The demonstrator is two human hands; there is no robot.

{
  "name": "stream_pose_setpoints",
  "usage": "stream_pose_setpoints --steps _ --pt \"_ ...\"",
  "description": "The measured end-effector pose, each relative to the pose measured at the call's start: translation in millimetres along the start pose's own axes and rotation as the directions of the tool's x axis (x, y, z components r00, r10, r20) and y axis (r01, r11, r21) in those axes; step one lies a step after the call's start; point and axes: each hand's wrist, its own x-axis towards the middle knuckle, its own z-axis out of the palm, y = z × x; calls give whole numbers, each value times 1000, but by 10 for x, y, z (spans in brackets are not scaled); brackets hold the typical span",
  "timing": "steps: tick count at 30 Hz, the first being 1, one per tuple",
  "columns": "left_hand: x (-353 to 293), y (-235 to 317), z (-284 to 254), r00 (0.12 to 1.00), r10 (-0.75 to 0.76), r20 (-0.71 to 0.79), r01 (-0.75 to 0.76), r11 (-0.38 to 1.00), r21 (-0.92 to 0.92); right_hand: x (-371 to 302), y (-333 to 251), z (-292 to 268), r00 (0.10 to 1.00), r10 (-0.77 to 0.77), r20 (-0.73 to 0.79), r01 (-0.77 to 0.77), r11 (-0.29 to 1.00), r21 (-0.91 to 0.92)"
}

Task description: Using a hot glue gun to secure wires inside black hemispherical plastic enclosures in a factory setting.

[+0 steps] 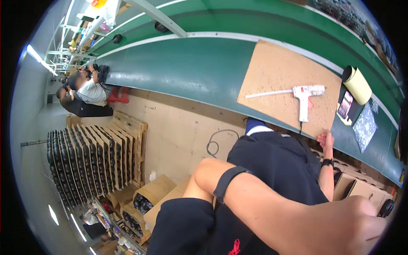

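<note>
Glue gun (303,102), white, lies on its side on the brown cardboard sheet (272,68) atop the green counter (182,63); handle toward the near edge, translucent stick (270,93) projecting left from its rear. Right hand (325,140): at the sheet's near edge, fingers loosely curled, partly open, nothing seen in grasp; apart from the gun. Left hand (361,225): close to camera, lower right, fingers bent; cannot tell whether it holds anything. Right of sheet: pale yellow roll (359,87), phone (346,105), silvery bag (364,127).
</note>
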Motion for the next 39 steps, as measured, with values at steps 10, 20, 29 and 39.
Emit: stream_pose_setpoints --steps 10,20,29,39 --pt "350 30 -514 974 -179 -137 97 881 -463 -185 -58 52 997 58 -55 -57 998 10" --pt "489 57 -720 923 -384 12 249 575 -780 -187 -37 136 988 119 -102 -120 993 -4" --pt "329 -1550 -2252 349 -778 521 732 574 367 -200 -282 411 962 -267 -60 252 948 -193" --pt "-2435 -2575 -4389 -66 -885 -462 343 -455 822 -779 -696 1641 752 -608 254 571 407 -713"
